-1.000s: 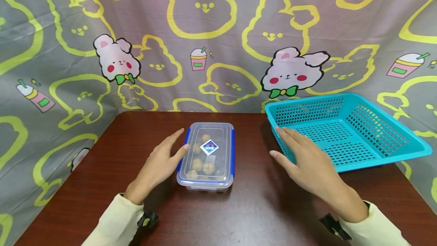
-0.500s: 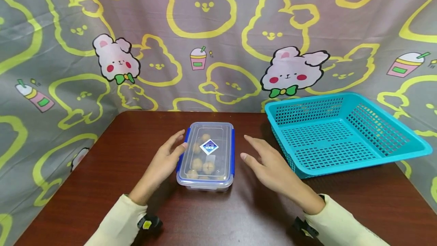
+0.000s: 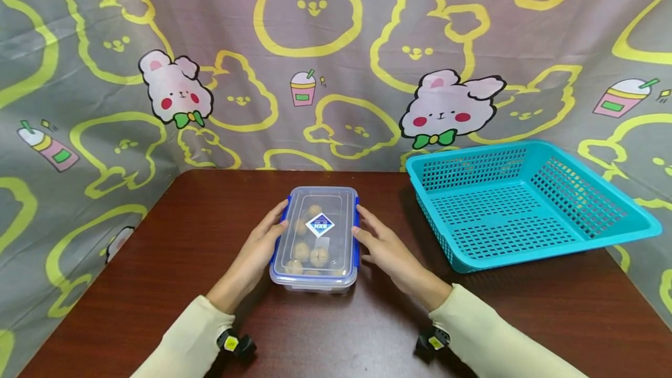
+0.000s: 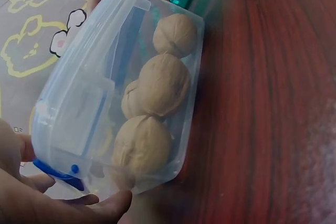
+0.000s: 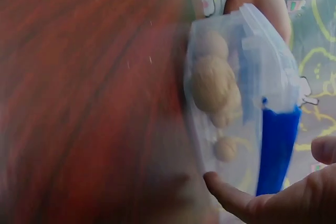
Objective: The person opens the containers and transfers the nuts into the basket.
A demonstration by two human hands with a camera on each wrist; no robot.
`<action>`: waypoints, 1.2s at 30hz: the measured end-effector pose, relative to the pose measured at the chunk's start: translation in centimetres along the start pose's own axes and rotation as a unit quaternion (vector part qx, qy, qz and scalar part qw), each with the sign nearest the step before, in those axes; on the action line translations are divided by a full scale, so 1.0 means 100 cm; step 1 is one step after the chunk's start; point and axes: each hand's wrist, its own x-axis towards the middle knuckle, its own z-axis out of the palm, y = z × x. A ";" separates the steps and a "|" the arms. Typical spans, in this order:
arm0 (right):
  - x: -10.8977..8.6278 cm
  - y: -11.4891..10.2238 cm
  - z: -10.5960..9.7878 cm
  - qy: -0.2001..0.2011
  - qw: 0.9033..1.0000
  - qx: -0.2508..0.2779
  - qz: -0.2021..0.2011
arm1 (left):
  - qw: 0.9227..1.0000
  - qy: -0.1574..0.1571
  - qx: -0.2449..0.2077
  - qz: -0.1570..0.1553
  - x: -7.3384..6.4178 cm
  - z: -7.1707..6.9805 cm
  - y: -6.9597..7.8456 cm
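A clear plastic food container [image 3: 331,276] with a lid and blue side clasps stands on the dark table, holding several walnuts [image 4: 163,85]. A blue and white diamond sticker [image 3: 320,225] is on its lid. My left hand [image 3: 256,249] lies along the container's left side, thumb near the lid's edge and fingers fairly straight. At the opposite side is my right hand [image 3: 391,255], its fingertips touching the wall by the blue clasp [image 5: 278,148]. In the right wrist view, the thumb is apart from that clasp. Some fingertips are hidden behind the container in the head view.
A turquoise mesh basket [image 3: 457,258] sits at the right of the brown wooden table [image 3: 157,284]. Behind the table hangs a grey curtain [image 3: 336,28] printed with yellow rabbit outlines. A black wrist strap with a camera [image 3: 231,343] is on the left wrist.
My right hand has moved left from beside the basket to the container's right side. The left hand has shifted slightly along the left side. The container has stayed in place.
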 end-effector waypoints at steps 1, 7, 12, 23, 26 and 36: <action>0.002 0.001 0.003 0.000 1.000 0.013 -0.003 | 1.000 -0.003 -0.008 -0.004 0.001 0.000 -0.001; 0.008 0.005 0.016 0.018 0.998 0.061 -0.011 | 0.999 -0.025 -0.041 -0.008 0.005 0.001 -0.008; 0.013 0.011 0.023 0.020 0.996 0.083 -0.028 | 0.998 -0.044 -0.048 0.003 0.009 0.001 -0.014; 0.014 0.018 0.022 -0.002 0.996 0.085 -0.028 | 0.996 -0.082 -0.032 -0.004 0.012 -0.004 -0.017; 0.014 0.018 0.022 -0.011 0.996 0.088 -0.026 | 0.996 -0.086 -0.034 -0.004 0.013 -0.004 -0.018; 0.014 0.021 0.023 -0.016 0.996 0.071 -0.044 | 0.994 -0.098 -0.046 0.004 0.014 -0.008 -0.020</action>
